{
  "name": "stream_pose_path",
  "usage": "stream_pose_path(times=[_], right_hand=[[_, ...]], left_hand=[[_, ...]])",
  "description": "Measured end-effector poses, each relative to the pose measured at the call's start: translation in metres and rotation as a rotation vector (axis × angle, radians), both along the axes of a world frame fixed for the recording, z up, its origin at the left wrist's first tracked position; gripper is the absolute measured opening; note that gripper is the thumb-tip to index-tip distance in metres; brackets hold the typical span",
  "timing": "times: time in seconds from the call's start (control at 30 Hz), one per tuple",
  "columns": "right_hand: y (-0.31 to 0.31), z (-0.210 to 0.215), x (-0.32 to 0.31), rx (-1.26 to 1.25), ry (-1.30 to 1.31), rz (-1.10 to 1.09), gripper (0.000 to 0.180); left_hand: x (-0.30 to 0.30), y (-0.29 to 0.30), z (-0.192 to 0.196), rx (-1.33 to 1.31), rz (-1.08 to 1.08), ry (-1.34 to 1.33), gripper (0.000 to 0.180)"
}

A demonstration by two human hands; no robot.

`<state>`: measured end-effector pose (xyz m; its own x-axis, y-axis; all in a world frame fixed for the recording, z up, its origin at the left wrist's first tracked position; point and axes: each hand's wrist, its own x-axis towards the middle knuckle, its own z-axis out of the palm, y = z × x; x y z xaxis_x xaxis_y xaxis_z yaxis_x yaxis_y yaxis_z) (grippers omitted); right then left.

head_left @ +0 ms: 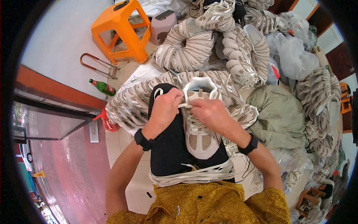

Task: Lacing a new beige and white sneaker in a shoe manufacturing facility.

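Observation:
A beige and white sneaker (203,142) rests on my black-trousered thighs, toe toward me and padded collar facing away. White laces run criss-cross up its tongue. Beside the collar, my left hand (164,110) is closed in a pinch on a white shoelace (182,105), and a loop of lace shows above its knuckles. My right hand (210,115) lies over the upper eyelets, fingers closed on the same lace; its fingertips are slightly blurred. Across my lap, near the yellow patterned shirt, lies a bundle of loose white laces (192,174).
Rows of similar shoe uppers (130,99) curve across the floor ahead, with ring-shaped stacks (184,46) beyond. An orange stool (121,31) and a green bottle (102,87) are at the far left. A green sack (278,115) and plastic bags (292,54) lie to the right.

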<state>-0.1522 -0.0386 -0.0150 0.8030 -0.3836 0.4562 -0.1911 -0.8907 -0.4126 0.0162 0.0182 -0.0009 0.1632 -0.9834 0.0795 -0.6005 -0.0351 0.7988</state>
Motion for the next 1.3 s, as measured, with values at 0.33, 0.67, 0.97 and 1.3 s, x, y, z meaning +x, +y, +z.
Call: stream_pose_path(times=[0.33,0.67,0.97,1.3], right_hand=[[0.020,-0.008,-0.009,0.111,-0.099,0.143,0.014],[0.006,0.020,-0.036,0.364,-0.336,0.001,0.013],[-0.020,0.018,-0.088,1.166,-0.262,-0.432,0.014],[-0.030,-0.002,-0.056,0.390,0.044,-0.229,0.014]], left_hand=[[0.006,-0.001,-0.011,0.010,0.031,-0.070,0.010],[0.005,0.005,-0.015,0.012,-0.052,-0.210,0.007],[-0.014,0.004,-0.015,-0.351,-0.199,-0.838,0.020],[-0.008,-0.021,0.011,0.129,-0.372,-0.789,0.011]])
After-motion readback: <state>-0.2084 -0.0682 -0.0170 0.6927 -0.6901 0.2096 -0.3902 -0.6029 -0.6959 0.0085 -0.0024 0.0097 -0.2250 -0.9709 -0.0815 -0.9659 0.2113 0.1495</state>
